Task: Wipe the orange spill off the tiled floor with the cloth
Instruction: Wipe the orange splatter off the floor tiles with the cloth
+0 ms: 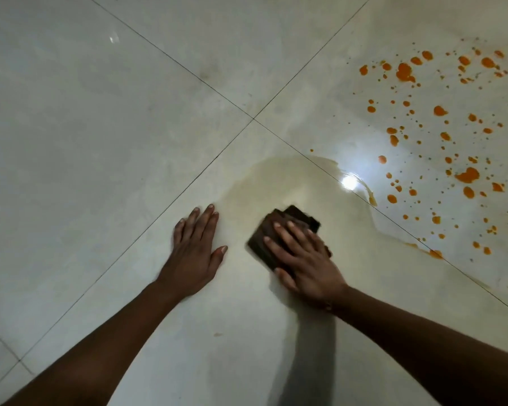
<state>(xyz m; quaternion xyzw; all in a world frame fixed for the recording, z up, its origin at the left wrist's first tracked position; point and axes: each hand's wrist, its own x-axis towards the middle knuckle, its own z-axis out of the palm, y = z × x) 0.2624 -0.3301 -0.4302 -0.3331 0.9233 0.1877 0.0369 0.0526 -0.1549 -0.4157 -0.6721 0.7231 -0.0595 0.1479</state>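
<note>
Pressed flat under the right hand, the folded dark brown cloth sat mid-frame on a pale wet smear, the left hand splayed empty beside it, while orange spatter upper right awaited wiping.

Folded brown cloth flat beside scattered orange spill.

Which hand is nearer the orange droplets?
Right. The right hand, pressing the cloth, lies just left of the orange droplets; the left hand rests flat farther left.
</note>
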